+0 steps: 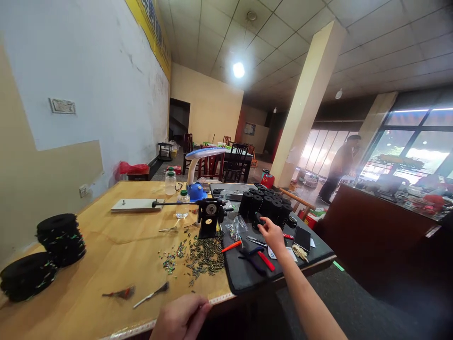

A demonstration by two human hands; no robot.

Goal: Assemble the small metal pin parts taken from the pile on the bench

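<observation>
My right hand [272,234] reaches over the dark mat [240,278], with thumb and fingers closed on a small black roll [257,220]. Beside it stand several taller black foam-like rolls [266,205] in a cluster. My left hand [184,315] is at the table's front edge, fingers curled together; whatever they hold, if anything, is hidden. Between the hands lie an orange-handled tool [231,246], pliers with a red handle [266,260] and tweezers [256,241]. A clear plastic bag [237,227] lies left of my right hand. Many small metallic pieces [207,255] are scattered on the wood.
A black winding device with a dial [208,217] and long rod stands mid-table, near a blue-based lamp [197,191] and green-capped bottles [182,208]. Two wide black rolls [61,238] with coloured bits stand left. Brushes [151,295] lie in front. A person [341,163] stands far right.
</observation>
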